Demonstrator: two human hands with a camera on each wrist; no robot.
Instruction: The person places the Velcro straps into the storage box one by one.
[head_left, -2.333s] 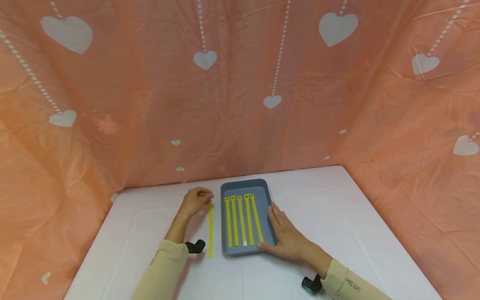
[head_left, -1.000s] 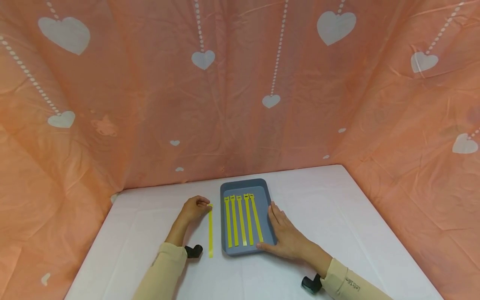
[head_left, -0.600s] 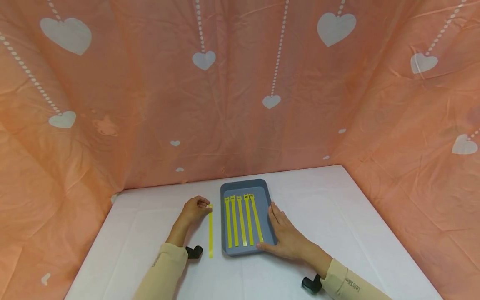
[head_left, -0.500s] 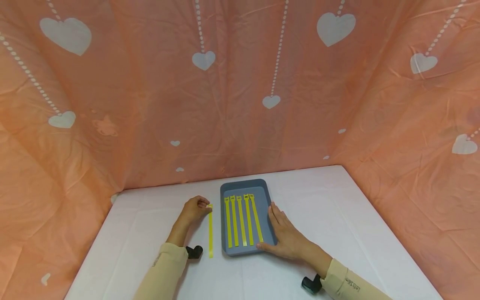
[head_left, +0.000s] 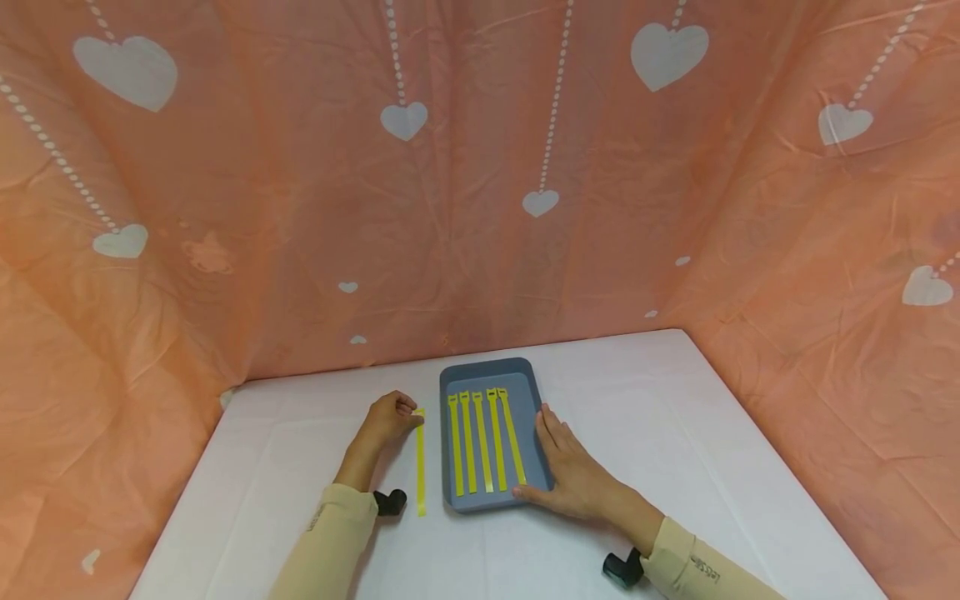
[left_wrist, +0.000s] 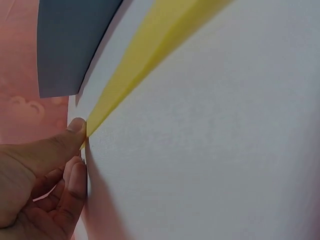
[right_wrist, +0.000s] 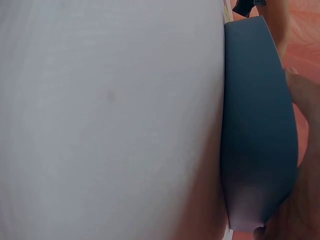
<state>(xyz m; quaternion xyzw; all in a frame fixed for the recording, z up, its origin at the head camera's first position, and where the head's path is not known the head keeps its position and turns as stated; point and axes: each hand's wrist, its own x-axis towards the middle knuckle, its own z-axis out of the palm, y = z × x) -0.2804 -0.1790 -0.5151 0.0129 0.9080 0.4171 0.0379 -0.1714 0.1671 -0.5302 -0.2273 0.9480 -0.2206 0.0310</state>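
Observation:
A yellow hook-and-loop cable tie [head_left: 421, 471] lies lengthwise on the white table, left of a grey-blue tray [head_left: 490, 504]. At its far end, my left hand [head_left: 386, 421] pinches it with the thumb and fingers. In the left wrist view the thumb tip presses on the narrow end of the tie [left_wrist: 135, 70], and the fingertips are partly hidden at the table surface. My right hand [head_left: 573, 479] rests against the tray's right side, fingers straight along the outer wall and thumb at the near right rim. Several yellow cable ties [head_left: 483, 450] with slotted heads lie side by side in the tray.
A white cloth covers the table [head_left: 630, 392]. Pink curtains [head_left: 480, 267] with white hearts hang behind it and along both sides. Black wrist cameras sit at the left wrist [head_left: 391, 502] and the right wrist [head_left: 622, 570].
My left hand has come down slightly toward the near side and taken the far end of the loose cable tie, then held still. The right hand and the tray stay put.

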